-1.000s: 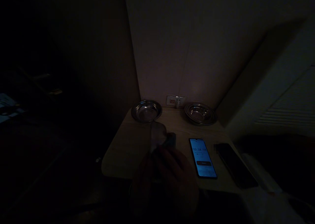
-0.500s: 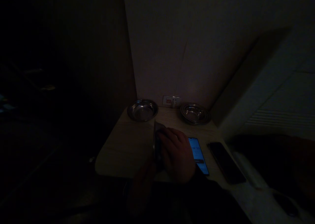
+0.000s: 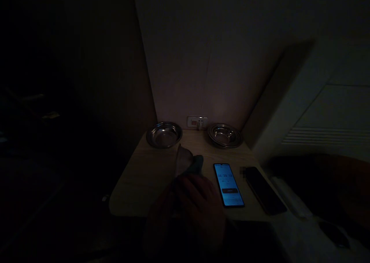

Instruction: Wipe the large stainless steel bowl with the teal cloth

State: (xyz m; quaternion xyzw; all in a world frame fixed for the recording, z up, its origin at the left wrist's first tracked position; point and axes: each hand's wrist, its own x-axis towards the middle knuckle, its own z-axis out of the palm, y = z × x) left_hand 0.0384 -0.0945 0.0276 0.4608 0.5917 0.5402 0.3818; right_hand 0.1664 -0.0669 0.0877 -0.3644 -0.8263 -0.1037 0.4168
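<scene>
In the dim light a metal bowl (image 3: 182, 162) is held up on its edge over the front of the small table. My right hand (image 3: 199, 201) is closed on a bluish-green cloth (image 3: 197, 163), which lies against the inside of the bowl. My left hand (image 3: 158, 213) is low at the bowl's near edge and appears wrapped round it, though its fingers are mostly lost in shadow. Further back on the table are one shallow metal bowl (image 3: 164, 135) on the left and a stack of metal bowls (image 3: 224, 135) on the right.
Right of my hands a lit phone (image 3: 229, 186) shows a timer, with a dark phone (image 3: 266, 191) beside it. A wall socket (image 3: 197, 122) with a plug sits behind the wooden table (image 3: 138, 182). A dark oval object (image 3: 333, 234) lies at the lower right.
My right hand has moved down and toward me, uncovering more of the bowl, the cloth and the lit phone. The view has shifted slightly.
</scene>
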